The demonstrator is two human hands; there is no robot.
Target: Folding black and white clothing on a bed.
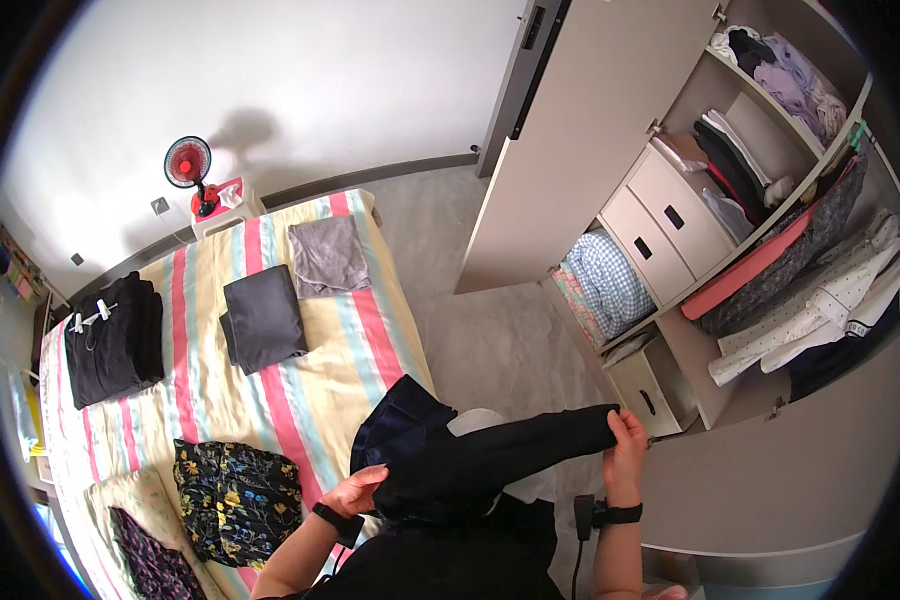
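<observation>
Stretched between my two hands is a black garment [495, 457], held in front of my body. My left hand [356, 491] pinches its left edge, and my right hand [625, 442] grips its far right end, higher up. A dark navy garment [397, 420] lies at the bed's edge, partly behind the black cloth. Farther up the striped bedspread [330, 382] lie a folded dark grey garment [266, 319] and a folded grey cloth [331, 256]. A black floral garment [236, 502] rests left of my left hand.
A black clothes stack [116, 345] with white hanger clips [94, 316] lies on the bed's far left. Beyond the bed, a small fan [187, 161] stands on a stool [229, 217]. At right are an open wardrobe door [570, 165], wardrobe drawers [671, 217] and hanging clothes [817, 315].
</observation>
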